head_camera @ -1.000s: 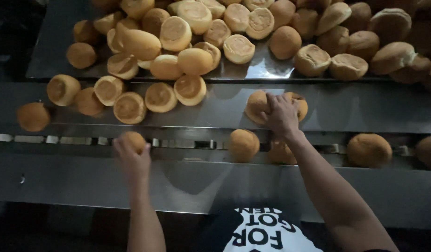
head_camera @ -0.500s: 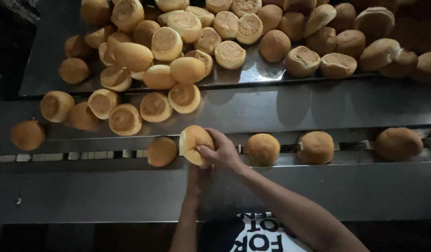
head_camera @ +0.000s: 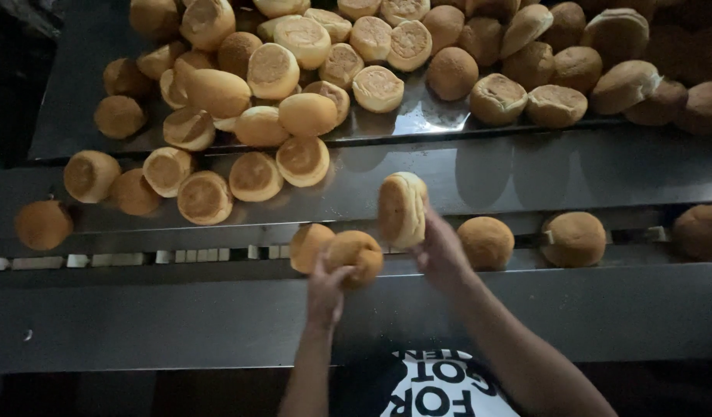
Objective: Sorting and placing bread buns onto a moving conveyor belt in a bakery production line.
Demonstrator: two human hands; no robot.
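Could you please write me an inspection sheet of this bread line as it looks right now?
Surface: grey metal bench with a narrow channel running left to right across it.
Job's things: left hand holds a round brown bun; right hand holds a pale bun on edge.
Clutter: a large heap of buns on the upper tray, spilling onto the bench; single buns along the channel, one right beside the left hand's bun.
Grippers: both hands closed around their buns, raised over the channel.
Cables: nothing seen.
Surroundings: dim; dark floor in the corner at upper left; the person's printed shirt at the bottom edge.
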